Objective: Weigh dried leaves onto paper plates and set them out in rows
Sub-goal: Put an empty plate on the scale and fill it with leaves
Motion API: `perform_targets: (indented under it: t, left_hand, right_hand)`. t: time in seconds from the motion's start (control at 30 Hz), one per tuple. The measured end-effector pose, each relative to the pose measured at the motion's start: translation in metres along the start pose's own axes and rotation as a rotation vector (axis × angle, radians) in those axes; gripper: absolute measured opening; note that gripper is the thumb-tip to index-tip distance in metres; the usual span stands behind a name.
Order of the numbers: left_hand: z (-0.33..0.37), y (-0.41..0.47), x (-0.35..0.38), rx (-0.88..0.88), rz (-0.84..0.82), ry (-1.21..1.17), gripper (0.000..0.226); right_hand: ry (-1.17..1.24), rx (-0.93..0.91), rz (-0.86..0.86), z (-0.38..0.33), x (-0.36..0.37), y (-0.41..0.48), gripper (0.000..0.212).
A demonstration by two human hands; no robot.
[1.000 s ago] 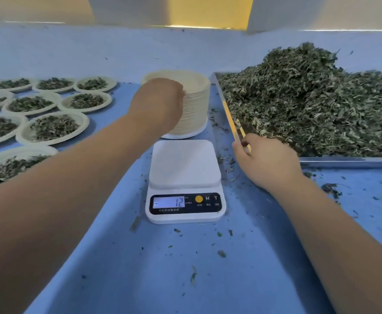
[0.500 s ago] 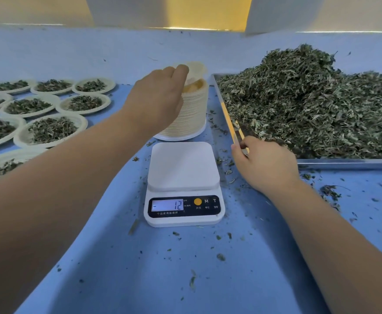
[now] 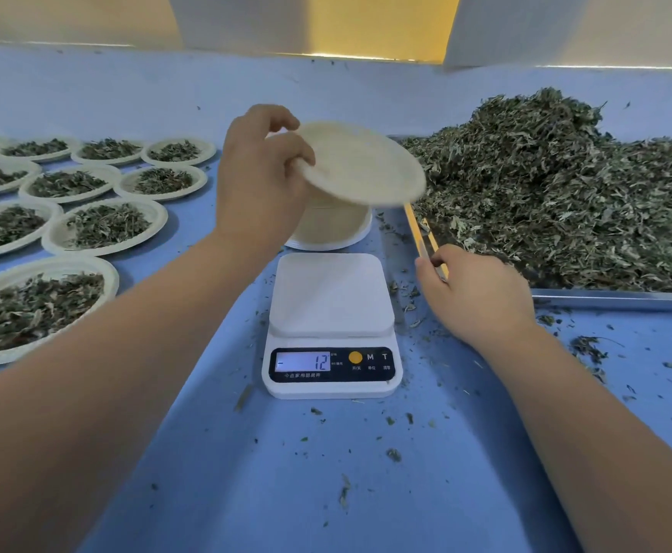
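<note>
The left hand (image 3: 262, 181) pinches a round cream paper plate (image 3: 362, 165) by its rim, tilted in the air above the stack of like plates (image 3: 330, 225), behind the white digital scale (image 3: 330, 297) (display reads 12). The right hand (image 3: 474, 297) curls at the rim of the silver tray (image 3: 613, 299) bearing the heap of dried green leaves (image 3: 558, 193); whether it grips anything I cannot tell.

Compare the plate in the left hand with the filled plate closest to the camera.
The held plate is empty; the near plate carries dried leaves. The held plate is tilted in the air, pinched at its rim by the left hand; the near plate lies flat. Both are round, pale paper plates.
</note>
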State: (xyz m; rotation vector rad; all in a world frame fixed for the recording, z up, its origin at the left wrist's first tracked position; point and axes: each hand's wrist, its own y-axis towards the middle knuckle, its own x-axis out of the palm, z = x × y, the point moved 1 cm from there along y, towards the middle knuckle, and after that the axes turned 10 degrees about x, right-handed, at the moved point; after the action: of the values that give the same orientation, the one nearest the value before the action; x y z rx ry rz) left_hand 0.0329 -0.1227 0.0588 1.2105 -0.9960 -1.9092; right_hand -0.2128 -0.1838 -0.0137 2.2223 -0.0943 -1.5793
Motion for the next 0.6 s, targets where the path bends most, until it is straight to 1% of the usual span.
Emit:
perform_targets:
  t: [0.07, 0.1, 0.17, 0.2, 0.3, 0.4, 0.47, 0.53, 0.6]
  left_hand:
    - [0.003, -0.024, -0.011, -0.02, 0.082, -0.103, 0.025]
    - [0.002, -0.036, -0.017, -0.046, 0.095, -0.159, 0.024]
    - [-0.001, -0.06, -0.028, -0.11, 0.07, -0.245, 0.026]
    - [-0.003, -0.069, -0.032, -0.135, 0.046, -0.268, 0.029]
    - [-0.008, -0.089, -0.038, -0.204, -0.024, -0.293, 0.037]
    - [-0.009, -0.1, -0.039, -0.263, -0.075, -0.306, 0.039]
    - [-0.011, -0.105, -0.037, -0.289, -0.088, -0.33, 0.039]
    - [-0.016, -0.107, -0.036, -0.355, -0.116, -0.388, 0.04]
    - [-0.023, -0.11, -0.034, -0.392, -0.189, -0.368, 0.05]
  right_hand:
    - [0.045, 0.016, -0.014, 0.0, -0.004, 0.001, 0.035]
    - [0.084, 0.03, -0.031, 0.001, -0.006, 0.003, 0.031]
    - [0.176, 0.072, -0.07, 0.004, -0.009, 0.007, 0.024]
    - [0.195, 0.087, -0.091, 0.006, -0.01, 0.011, 0.025]
    - [0.141, 0.105, -0.178, 0.008, -0.008, 0.031, 0.032]
    - [0.061, 0.128, -0.262, 0.011, -0.004, 0.063, 0.037]
    - [0.017, 0.127, -0.291, 0.015, 0.001, 0.086, 0.042]
    - [-0.014, 0.1, -0.31, 0.016, 0.009, 0.106, 0.048]
    - [-0.032, 0.067, -0.319, 0.012, 0.017, 0.123, 0.051]
